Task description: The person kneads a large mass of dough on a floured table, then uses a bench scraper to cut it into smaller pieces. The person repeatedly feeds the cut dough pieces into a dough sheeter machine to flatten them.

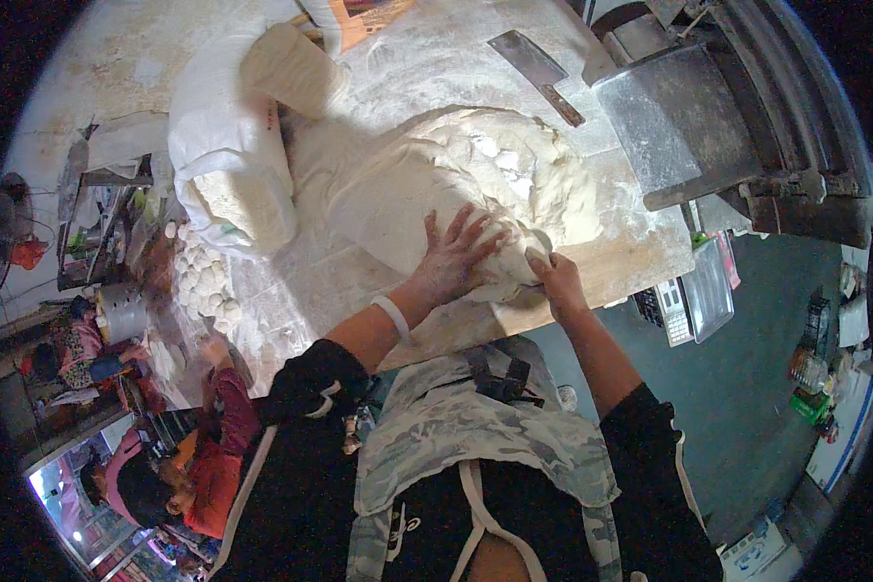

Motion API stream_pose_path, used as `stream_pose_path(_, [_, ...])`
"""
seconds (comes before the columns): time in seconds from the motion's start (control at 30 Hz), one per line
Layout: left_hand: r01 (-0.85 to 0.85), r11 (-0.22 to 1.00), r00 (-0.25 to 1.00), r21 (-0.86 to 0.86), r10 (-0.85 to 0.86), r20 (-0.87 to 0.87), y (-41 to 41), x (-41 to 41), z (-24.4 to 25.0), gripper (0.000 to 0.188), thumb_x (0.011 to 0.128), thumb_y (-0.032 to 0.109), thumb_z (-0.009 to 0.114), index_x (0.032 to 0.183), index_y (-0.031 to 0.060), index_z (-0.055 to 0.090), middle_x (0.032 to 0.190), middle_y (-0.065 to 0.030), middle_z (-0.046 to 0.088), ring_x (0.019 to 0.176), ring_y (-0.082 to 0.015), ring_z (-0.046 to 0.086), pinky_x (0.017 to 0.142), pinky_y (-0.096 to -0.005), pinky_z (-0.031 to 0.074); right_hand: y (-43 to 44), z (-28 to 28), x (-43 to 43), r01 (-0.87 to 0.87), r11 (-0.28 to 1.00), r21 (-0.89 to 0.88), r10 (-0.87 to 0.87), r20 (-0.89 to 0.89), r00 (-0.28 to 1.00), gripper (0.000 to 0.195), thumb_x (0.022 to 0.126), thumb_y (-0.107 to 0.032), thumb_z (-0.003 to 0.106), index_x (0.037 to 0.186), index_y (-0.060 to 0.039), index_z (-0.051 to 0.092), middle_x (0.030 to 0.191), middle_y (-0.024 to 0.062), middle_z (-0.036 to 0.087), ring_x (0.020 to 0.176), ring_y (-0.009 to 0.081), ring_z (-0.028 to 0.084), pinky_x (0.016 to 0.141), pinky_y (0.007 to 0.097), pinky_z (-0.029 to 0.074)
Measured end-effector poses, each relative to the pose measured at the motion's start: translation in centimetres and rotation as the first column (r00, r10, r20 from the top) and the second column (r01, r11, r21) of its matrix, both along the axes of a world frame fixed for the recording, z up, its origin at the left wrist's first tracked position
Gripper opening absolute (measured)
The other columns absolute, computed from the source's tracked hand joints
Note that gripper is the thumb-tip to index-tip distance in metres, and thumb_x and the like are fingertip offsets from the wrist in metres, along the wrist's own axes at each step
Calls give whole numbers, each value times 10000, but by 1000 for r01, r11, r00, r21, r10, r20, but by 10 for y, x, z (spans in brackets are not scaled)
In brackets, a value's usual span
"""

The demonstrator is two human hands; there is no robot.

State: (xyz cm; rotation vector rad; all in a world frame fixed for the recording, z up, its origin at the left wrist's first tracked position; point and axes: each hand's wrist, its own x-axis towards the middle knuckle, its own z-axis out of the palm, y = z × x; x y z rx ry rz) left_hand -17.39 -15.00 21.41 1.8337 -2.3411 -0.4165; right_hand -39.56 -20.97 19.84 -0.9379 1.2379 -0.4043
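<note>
A large mass of pale dough (407,196) lies on the floured worktable (626,273) before me, with loose white flour (505,164) in a hollow on its far side. My left hand (462,251) rests on the dough's near part, its fingers spread. At the right end of that part, my right hand (561,280) is closed around the dough's edge, thumb on top. A greyish rounded edge shows beside that thumb; I cannot tell what it belongs to. The undersides of both hands are hidden.
A cleaver (531,62) lies beyond the dough. An open white sack (225,160) stands left, near small dough pieces (204,276) and another person's hand (217,351). Metal machinery (669,109) borders the right, above a weighing scale (675,313).
</note>
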Motion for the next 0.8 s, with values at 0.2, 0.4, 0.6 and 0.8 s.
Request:
stream_pose_path(0.2, [-92, 995, 996, -42, 91, -18, -5, -1, -23, 586, 812, 561, 554, 1297, 234, 525, 1423, -26, 391, 1396, -263, 210, 978, -729, 89, 5, 53, -17, -374, 906, -197, 261, -435, 862, 438, 809, -253, 698, 1102, 23, 525, 1027, 195, 631, 943, 285, 634, 789, 353, 526])
stream_pose_path(0.4, [-101, 995, 992, -9, 99, -78, -22, -1, -37, 492, 817, 495, 598, 1206, 193, 592, 1357, -26, 473, 1353, -271, 296, 981, -728, 106, 20, 47, 34, -669, 339, -662, 135, -669, 731, 744, 691, -272, 783, 1268, 5, 403, 1245, 228, 457, 1151, 382, 459, 955, 426, 416])
stream_pose_path(0.6, [1, 999, 925, 33, 11, -379, -38, 32, -49, 454, 809, 394, 652, 1189, 154, 585, 1329, -57, 495, 1312, -298, 350, 1048, -592, 186, 38, 18, 62, -756, 319, -572, 129, -764, 632, 893, 669, -263, 782, 1370, 4, 297, 1268, 225, 424, 1135, 425, 435, 938, 448, 419])
stream_pose_path(0.8, [-384, 890, 921, -246, 348, -177, 11, 114, -61, 574, 850, 454, 571, 1361, 233, 432, 1434, -61, 372, 1356, -327, 264, 1015, -577, 215, 61, -4, 45, -708, 480, -517, 188, -728, 659, 628, 712, -148, 724, 1240, -27, 406, 1118, 206, 494, 1010, 397, 536, 817, 450, 492])
